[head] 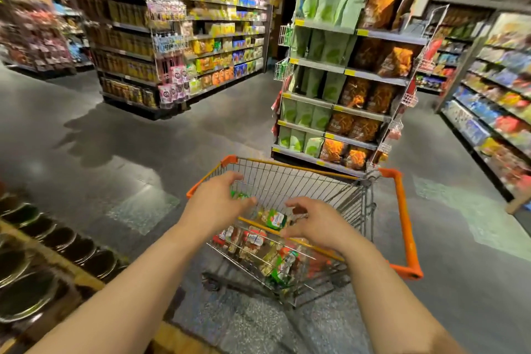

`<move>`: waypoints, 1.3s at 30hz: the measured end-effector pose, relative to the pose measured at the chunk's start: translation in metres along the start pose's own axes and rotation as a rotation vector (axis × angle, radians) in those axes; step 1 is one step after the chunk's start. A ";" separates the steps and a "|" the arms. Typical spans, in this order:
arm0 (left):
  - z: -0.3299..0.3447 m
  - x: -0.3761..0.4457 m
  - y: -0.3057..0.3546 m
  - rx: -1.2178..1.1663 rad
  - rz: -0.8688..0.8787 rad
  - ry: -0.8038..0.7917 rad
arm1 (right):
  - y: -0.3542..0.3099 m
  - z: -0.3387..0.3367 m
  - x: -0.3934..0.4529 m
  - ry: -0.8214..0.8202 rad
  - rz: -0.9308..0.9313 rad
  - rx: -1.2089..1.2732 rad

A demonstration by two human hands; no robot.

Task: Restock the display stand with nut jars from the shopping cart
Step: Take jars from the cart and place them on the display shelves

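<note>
A wire shopping cart (402, 215) with orange trim stands in front of me, holding several nut jars (253, 241) with red and green labels. My left hand (218, 198) reaches into the cart, fingers loosely curved over a green-lidded jar (239, 195), and it does not clearly grip it. My right hand (313, 223) hovers over the jars with fingers spread and curved, holding nothing; a green-labelled jar (274, 220) lies just left of it. At the lower left, a wooden display stand (71, 270) carries rows of dark-lidded jars (26, 293).
A free-standing snack shelf (344, 80) with green and orange bags stands right behind the cart. Long aisles of shelves (172, 46) run at the back left and along the right (494, 112). Open grey floor (129, 138) lies to the cart's left.
</note>
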State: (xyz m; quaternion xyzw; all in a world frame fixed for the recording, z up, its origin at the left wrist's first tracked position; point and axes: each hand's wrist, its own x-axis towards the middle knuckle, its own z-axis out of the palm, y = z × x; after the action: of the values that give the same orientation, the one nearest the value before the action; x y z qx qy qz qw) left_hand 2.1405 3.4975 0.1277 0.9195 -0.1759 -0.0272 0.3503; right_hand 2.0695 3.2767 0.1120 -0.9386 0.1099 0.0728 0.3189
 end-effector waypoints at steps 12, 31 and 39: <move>0.032 0.134 -0.045 0.064 -0.099 -0.149 | 0.022 0.003 0.140 -0.064 0.056 0.090; 0.199 0.405 -0.170 0.149 -0.561 -0.396 | 0.173 0.040 0.492 -0.350 0.263 0.233; 0.306 0.458 -0.267 0.067 -0.747 -0.400 | 0.239 0.127 0.591 -0.481 0.199 0.122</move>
State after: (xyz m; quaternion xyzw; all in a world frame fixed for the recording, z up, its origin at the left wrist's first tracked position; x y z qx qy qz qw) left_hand 2.5978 3.3310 -0.2436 0.9075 0.1042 -0.3245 0.2454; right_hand 2.5708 3.0760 -0.2493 -0.8579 0.1269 0.3182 0.3830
